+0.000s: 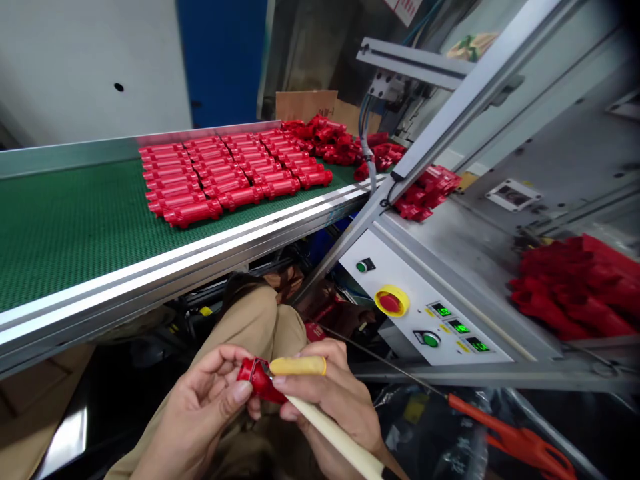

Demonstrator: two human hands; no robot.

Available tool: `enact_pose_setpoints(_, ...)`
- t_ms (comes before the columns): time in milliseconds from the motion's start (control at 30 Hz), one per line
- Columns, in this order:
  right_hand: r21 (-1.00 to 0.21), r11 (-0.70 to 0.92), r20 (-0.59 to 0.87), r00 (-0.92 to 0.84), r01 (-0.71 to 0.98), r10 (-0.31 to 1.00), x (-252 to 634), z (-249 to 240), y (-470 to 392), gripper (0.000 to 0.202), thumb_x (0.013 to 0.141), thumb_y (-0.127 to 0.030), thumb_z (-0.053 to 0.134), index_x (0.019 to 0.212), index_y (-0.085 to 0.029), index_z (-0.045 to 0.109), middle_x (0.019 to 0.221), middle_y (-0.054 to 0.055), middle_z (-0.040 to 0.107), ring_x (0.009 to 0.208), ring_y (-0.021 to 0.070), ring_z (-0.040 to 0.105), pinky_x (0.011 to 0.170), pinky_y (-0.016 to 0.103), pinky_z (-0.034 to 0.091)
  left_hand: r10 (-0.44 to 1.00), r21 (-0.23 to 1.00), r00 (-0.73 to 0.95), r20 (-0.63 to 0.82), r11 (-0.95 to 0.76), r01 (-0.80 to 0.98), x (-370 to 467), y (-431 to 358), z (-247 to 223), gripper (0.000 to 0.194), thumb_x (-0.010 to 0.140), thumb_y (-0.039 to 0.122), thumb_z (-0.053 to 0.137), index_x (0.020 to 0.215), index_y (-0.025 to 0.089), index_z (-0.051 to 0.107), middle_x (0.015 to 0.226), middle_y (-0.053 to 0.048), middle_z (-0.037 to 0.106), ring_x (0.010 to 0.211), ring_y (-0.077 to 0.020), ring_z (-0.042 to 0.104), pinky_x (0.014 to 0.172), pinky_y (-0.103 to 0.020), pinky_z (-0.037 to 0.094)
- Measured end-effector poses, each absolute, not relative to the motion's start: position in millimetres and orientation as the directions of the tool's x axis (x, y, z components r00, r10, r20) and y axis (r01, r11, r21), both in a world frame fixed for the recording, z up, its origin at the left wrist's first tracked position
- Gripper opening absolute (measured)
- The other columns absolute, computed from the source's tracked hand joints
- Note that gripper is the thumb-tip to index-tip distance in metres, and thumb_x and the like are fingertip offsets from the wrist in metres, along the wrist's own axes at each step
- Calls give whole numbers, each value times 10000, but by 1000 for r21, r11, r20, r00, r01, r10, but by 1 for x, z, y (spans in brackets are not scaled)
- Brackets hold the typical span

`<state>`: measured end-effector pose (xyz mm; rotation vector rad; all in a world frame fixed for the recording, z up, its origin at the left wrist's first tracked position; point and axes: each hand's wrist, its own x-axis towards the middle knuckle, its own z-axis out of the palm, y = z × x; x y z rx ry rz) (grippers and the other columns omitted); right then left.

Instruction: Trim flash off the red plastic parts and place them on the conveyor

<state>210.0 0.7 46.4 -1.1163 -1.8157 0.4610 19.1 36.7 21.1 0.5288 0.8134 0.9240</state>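
My left hand [207, 403] is closed around a red plastic part [261, 381], its fingers and thumb pinching the ribbed end. My right hand [337, 400] grips a slim cream-handled tool [333, 427] whose far end is dark. At the red part's edge a small metal tip shows, apparently the tool's; its exact shape is hard to make out. A yellow finger cot [299, 365] covers one digit of the right hand. Both hands are close together above my lap, and fingers partly hide the red part.
Rows of red parts [235, 170] lie on a green conveyor belt [75, 227], with a loose heap behind. More red pieces [575, 287] are piled on the machine at right. Its control panel [425, 313] has an emergency stop button [391, 303]. An orange-handled tool [510, 433] is lower right.
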Motion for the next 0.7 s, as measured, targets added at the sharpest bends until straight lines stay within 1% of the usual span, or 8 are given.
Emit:
enact_pose_setpoints(200,-712,516,519,-137,477,844,207,43,-1,187,1046,-348,645,1200,-295,737,1062,37,812,947,243,682,876,445,480,858,713,369,-358,506,-486,20,36,22,268,723,325,938,906,193,793,767,-19,746,626,-143,674,626,-233,565)
enact_pose_setpoints(333,-708,496,528,-90,503,845,203,39,-4,152,1042,-322,654,1166,-298,739,1045,23,817,924,238,676,880,441,465,857,715,390,-336,501,-487,19,36,18,238,758,312,914,925,199,789,772,-18,744,640,-148,679,641,-241,573)
enact_pose_setpoints(500,-693,493,566,-27,526,824,200,37,-8,161,1060,-328,623,1155,-253,729,1025,44,802,899,236,639,841,436,450,864,731,363,-348,493,-472,16,37,17,218,777,292,901,922,193,772,801,-30,762,674,-147,678,670,-235,577)
enact_pose_setpoints(700,-690,539,577,-83,483,812,204,35,-9,195,1063,-326,620,1189,-232,735,1040,58,787,912,237,635,851,443,453,859,753,405,-313,484,-446,13,37,12,207,790,283,892,945,211,776,793,-19,771,678,-148,694,670,-225,576)
